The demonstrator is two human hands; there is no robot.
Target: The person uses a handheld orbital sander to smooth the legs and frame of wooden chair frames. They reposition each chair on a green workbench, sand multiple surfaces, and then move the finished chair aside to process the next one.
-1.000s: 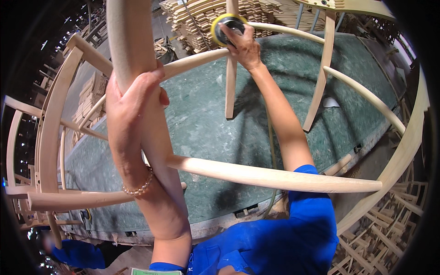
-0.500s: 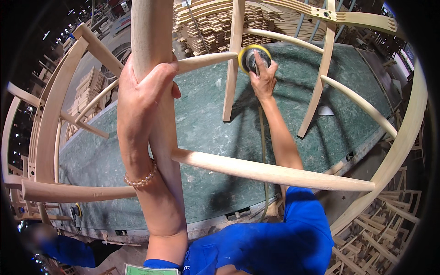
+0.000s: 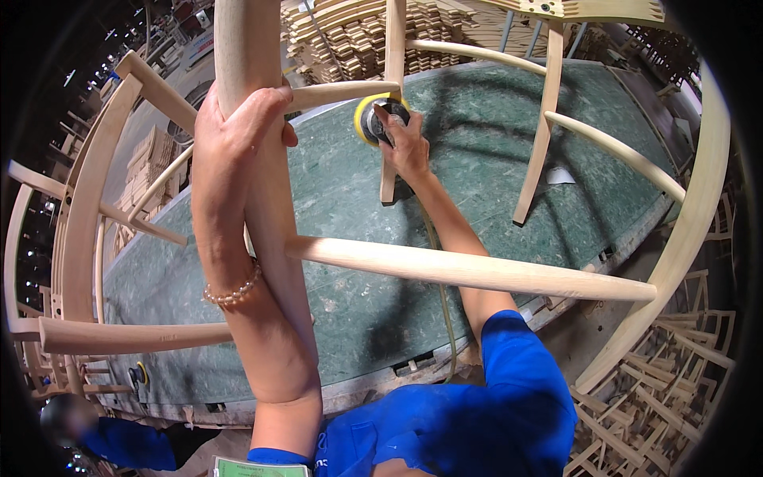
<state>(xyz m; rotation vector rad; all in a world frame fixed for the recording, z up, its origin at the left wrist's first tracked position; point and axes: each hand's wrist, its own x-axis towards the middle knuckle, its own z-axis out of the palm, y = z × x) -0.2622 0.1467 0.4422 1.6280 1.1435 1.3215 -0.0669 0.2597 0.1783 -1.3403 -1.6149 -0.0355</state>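
Note:
My left hand is wrapped round a thick pale wooden chair leg, its thumb lying across the front. A beaded bracelet circles that wrist. In my right hand is a round orbital sander with a yellow-edged pad and a dark body. The sander is tilted on edge beside a farther chair leg, just under the end of a thin rail; whether the pad touches the wood I cannot tell. A hose trails from the sander toward me. Another rail crosses above my right arm.
The chair frame stands on a green-topped table. More chair frames are at the left. Stacked wooden parts lie beyond the table, with a heap of frames at lower right. A person's blue sleeve shows at lower left.
My right hand has carried the sander left and slightly down, from the right side of the farther leg to its left. The chair and my left hand have shifted a little left in view.

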